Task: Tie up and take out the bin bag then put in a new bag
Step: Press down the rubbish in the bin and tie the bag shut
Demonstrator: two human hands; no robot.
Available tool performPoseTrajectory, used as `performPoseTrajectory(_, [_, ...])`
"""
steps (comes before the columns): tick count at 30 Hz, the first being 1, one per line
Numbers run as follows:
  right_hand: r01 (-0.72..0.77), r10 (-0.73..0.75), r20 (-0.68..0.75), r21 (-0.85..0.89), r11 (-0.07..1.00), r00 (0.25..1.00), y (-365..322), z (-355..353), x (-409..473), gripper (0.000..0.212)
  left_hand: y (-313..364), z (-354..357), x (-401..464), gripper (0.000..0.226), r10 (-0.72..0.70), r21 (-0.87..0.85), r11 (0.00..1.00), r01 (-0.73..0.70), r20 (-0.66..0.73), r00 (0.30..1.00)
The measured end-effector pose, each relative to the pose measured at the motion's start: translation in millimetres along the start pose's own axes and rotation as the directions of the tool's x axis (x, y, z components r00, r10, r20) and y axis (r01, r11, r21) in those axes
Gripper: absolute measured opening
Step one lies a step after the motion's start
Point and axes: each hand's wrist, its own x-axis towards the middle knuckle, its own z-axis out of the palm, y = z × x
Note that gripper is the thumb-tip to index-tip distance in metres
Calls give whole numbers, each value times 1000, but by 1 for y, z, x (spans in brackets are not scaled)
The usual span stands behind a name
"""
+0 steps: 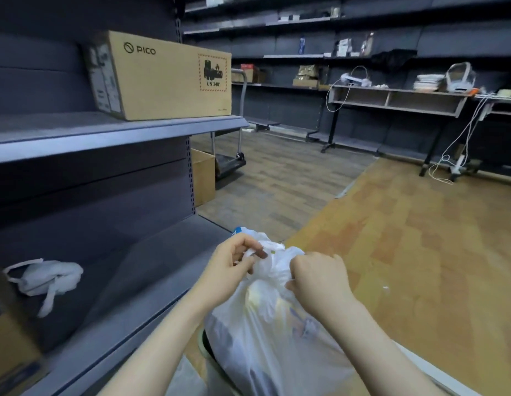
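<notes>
White plastic bin bag sits near, bottom centre, its neck gathered. The left hand pinches one twisted ear, the right hand grips the other, so tying looks midway. The bin rim peeks below; lifting out is still to do. A spare bag lies on the left shelf.

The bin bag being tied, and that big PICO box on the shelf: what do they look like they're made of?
Bin bag: thin white plastic film, probably; it is translucent, crinkled and slightly glossy, bunching where both hands gather its neck. PICO box: corrugated cardboard by the look, matte brown with black printing and folded edges.
</notes>
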Motion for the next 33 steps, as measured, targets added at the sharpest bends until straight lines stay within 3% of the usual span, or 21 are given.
performPoseTrajectory(2, [-46, 45, 11, 25, 999, 999, -4, 3, -2, 40, -5, 3, -8, 28, 17, 58, 998, -14, -37, 999])
performPoseTrajectory(5, [-27, 27, 10, 41, 999, 1000, -5, 10, -5, 22, -15, 5, -15, 31, 88, 225, 971, -74, -53, 995])
performPoseTrajectory(8, [8, -10, 86, 22, 1000, 996, -4, 16, -6, 25, -25, 8, -11, 24, 134, 423, 896, -137, 38, 990])
performPoseTrajectory(10, [8, -23, 139, 111, 994, 990, -5, 20, -6, 13, -25, 9, -5, 31, 117, 519, 842, -146, 89, 989])
performPoseTrajectory(14, [-9, -43, 172, 290, 957, 984, -3, 32, -1, 36, -21, 10, 2, 22, 78, 824, 551, -130, 105, 991])
performPoseTrajectory(16, [-31, -29, 146, 396, 918, 989, -2, 36, 0, 34, -20, 9, 3, 27, 76, 865, 490, -109, 82, 994])
performPoseTrajectory(17, [-46, -14, 128, 456, 889, 992, -1, 37, 0, 31, -22, 8, 4, 36, 66, 865, 491, -102, 80, 995])
performPoseTrajectory(19, [-46, 17, 56, 560, 827, 998, 0, 36, 0, 21, -27, 5, 5, 47, 37, 787, 613, -72, 63, 997])
performPoseTrajectory(21, [-9, 37, -34, 597, 802, 999, 0, 32, 0, 15, -32, 1, 3, 45, 14, 676, 735, -44, 49, 999])
performPoseTrajectory(24, [2, 41, -63, 565, 825, 997, 3, 26, 0, 25, -34, -2, 1, 38, -44, 555, 832, 18, 34, 998])
performPoseTrajectory(27, [-1, 32, -49, 535, 845, 998, 4, 28, 2, 32, -29, -5, 1, 39, -126, 195, 972, 131, -39, 991])
performPoseTrajectory(30, [-8, 40, -48, 534, 846, 998, 0, 30, 3, 44, -25, -11, 3, 45, -135, 6, 990, 139, -186, 973])
performPoseTrajectory(33, [-10, 52, -62, 547, 837, 997, -2, 26, 4, 48, -22, -19, 3, 32, -182, 114, 974, 194, -113, 977])
